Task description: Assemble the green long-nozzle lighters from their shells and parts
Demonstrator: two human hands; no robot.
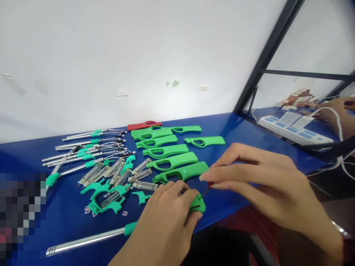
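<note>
My left hand [166,218] is wrapped round a green long-necked gas lighter [197,205] and presses it on the blue table. Its metal tube [85,242] points to the lower left; my fingers hide its middle. Between thumb and fingertips, my right hand [266,181] pinches a small screwdriver [205,191] with a red handle. The screwdriver's thin shaft slants down to the end of the lighter's green handle; whether its tip touches a screw I cannot tell. Just beyond my hands lie several green lighter housings [183,172] in a stack of rows.
Left on the blue table [222,214] lie metal tubes with wires [91,150], transparent fuel tanks [142,185] and green triggers [113,207]. A red housing [142,126] is by the wall. Right, beyond a black frame [266,55], are a power strip [294,129] and another person's hand [335,111].
</note>
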